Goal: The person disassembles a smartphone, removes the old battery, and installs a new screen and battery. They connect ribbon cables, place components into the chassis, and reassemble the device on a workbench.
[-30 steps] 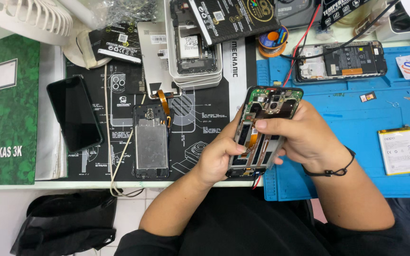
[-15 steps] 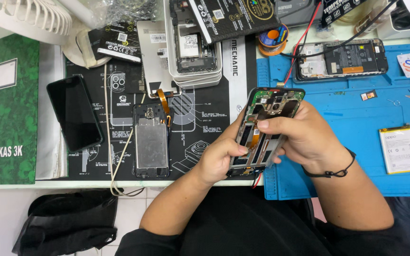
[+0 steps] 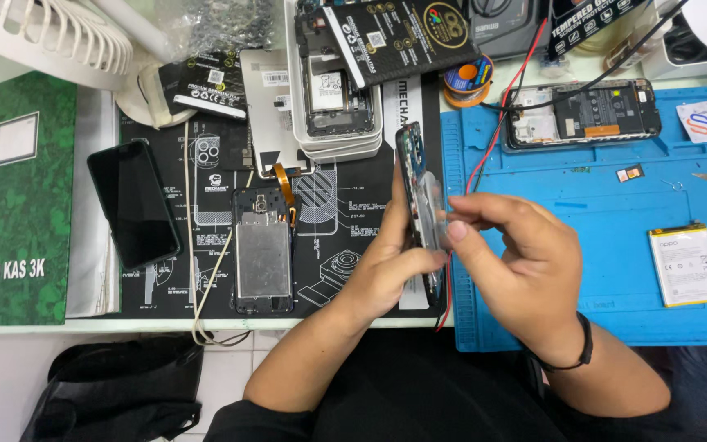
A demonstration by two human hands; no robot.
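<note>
Standing on edge between both hands, the opened phone frame (image 3: 421, 214) looks light, stiff and fragile, so the left hand (image 3: 386, 266) clasps its lower rim while the right hand (image 3: 517, 254) pinches its side, fingertips nearly meeting.

Bright, even overhead light; sharp.

This is a phone repair bench: a blue work mat (image 3: 615, 205), opened phones (image 3: 587, 115), a loose battery (image 3: 686, 264) and a solder spool (image 3: 466, 80) crowd the table.
</note>
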